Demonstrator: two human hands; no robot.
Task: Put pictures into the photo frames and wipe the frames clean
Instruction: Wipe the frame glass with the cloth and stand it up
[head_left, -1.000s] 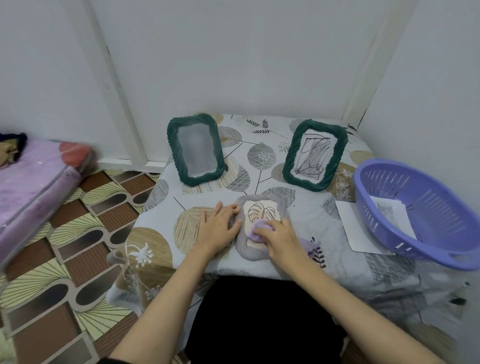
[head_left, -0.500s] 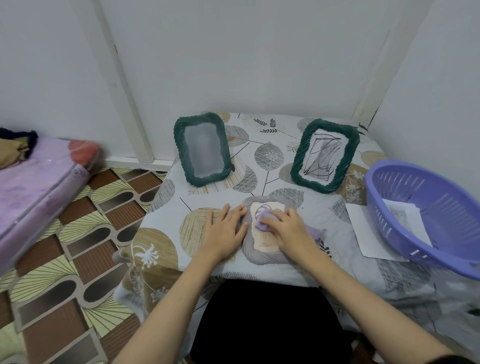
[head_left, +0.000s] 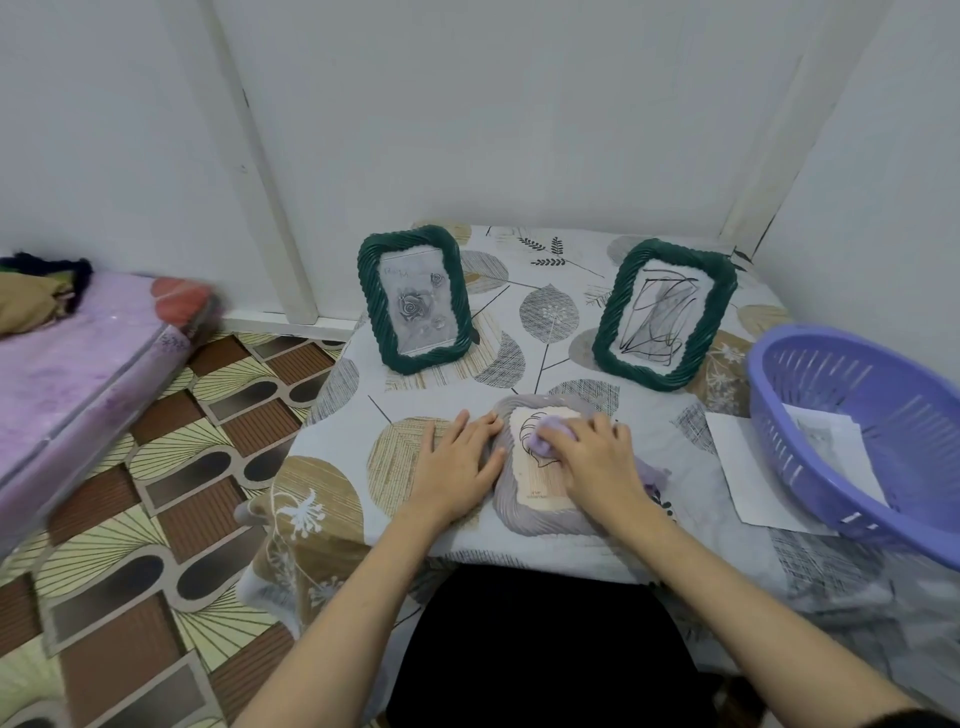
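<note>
A grey frame (head_left: 540, 512) lay flat near the front edge of the desk (head_left: 649, 561), which was covered with a leaf-patterned cloth. Inside it was a beige picture (head_left: 537, 475) with a dark line drawing. The left hand (head_left: 457, 465) lay flat with fingers straight and spread, palm on the cloth, its fingertips touching the frame's left rim. The right hand (head_left: 597, 462) was curled over a small lilac cloth (head_left: 551, 435), pressing it onto the upper part of the picture's face; a bit more lilac fabric showed just right of the wrist.

Behind, two dark green frames stood upright, well apart from each other. The left green frame (head_left: 415, 299) held a grey picture of roses; the right green frame (head_left: 665, 314) held a white sheet with black scribbled lines. At the right side of the desk a purple basket (head_left: 878, 447) sat tilted, with paper inside it and a white sheet (head_left: 743, 467) lying partly beneath its rim. To the left, beyond the patterned floor (head_left: 156, 519), was a pink mattress (head_left: 72, 384).
</note>
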